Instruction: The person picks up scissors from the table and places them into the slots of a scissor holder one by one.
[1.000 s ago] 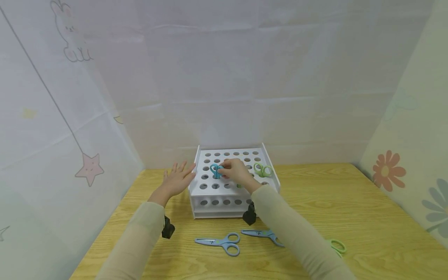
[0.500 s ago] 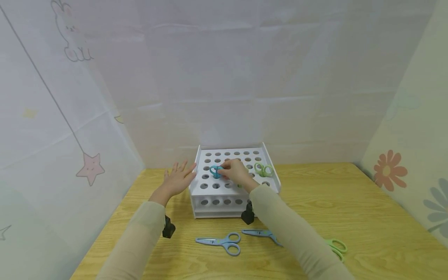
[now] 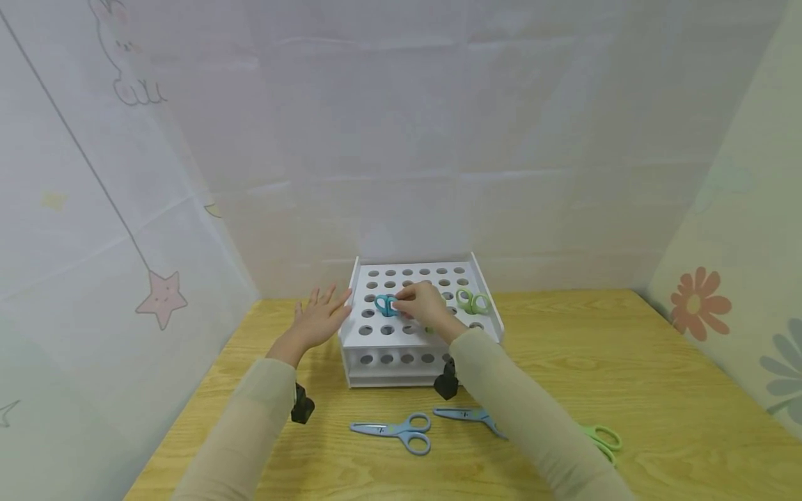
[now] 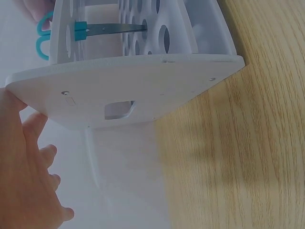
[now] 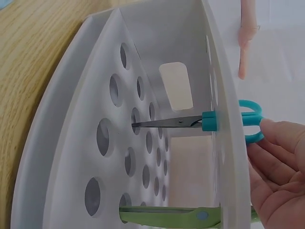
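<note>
My right hand [image 3: 427, 307] pinches the handle of a pair of teal scissors [image 5: 251, 119] between thumb and fingers. Their blades point down through a hole in the white two-layer rack [image 3: 376, 342], and the tip reaches a hole in the lower layer. My left hand [image 3: 316, 323] has its fingers spread and touches the rack's left side panel [image 4: 143, 86]. Green scissors [image 3: 470, 305] stand in a hole at the rack's right. A green blade [image 5: 167, 217] shows between the layers in the right wrist view.
Light blue scissors [image 3: 395, 430] lie before the rack. A second blue pair [image 3: 462, 415] is partly covered by my right forearm, as are green scissors [image 3: 606, 438] farther right. A pale printed cloth [image 3: 413, 139] hangs behind the wooden table [image 3: 564, 348].
The teal handle has turned and shifted slightly in my right hand's pinch. Both hands stay about where they were; the head view has tilted a little.
</note>
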### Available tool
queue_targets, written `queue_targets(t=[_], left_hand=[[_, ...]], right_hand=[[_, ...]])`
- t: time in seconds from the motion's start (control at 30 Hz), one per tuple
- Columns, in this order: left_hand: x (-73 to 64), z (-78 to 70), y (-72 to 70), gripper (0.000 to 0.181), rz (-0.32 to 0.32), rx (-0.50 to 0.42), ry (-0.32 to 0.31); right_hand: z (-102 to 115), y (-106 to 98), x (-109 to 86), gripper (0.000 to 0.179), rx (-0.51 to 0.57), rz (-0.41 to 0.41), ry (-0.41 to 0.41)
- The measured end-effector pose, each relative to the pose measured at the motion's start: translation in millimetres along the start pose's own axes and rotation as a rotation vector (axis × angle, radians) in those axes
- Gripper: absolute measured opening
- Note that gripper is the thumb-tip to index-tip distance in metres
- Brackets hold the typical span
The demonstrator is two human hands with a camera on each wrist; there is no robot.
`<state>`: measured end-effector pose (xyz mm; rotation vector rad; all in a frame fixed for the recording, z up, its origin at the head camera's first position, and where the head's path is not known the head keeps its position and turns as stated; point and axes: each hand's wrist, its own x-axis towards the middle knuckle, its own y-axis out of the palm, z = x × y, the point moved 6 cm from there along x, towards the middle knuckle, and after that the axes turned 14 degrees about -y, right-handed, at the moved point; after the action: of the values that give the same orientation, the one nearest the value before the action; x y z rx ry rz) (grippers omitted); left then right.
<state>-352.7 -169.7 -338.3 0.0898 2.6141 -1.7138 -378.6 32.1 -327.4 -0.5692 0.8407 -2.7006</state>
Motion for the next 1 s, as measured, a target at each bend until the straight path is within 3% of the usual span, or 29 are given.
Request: queue_targets(t=[0.47, 0.8, 1.0], left_hand=[[-0.2, -0.8, -0.3, 0.054, 0.000, -0.013, 0.001], [-1.0, -1.7, -0.5, 0.053, -0.001, -0.006, -0.002], [-0.9, -1.9, -0.9, 0.053, -0.002, -0.007, -0.002]], right_hand=[[0, -17, -12.0, 0.036, 0.144, -0.001, -0.038], [2, -26, -25.9, 0.031, 0.166, 0.033, -0.135], [5, -30, -39.6, 0.034, 0.209, 0.040, -0.139]])
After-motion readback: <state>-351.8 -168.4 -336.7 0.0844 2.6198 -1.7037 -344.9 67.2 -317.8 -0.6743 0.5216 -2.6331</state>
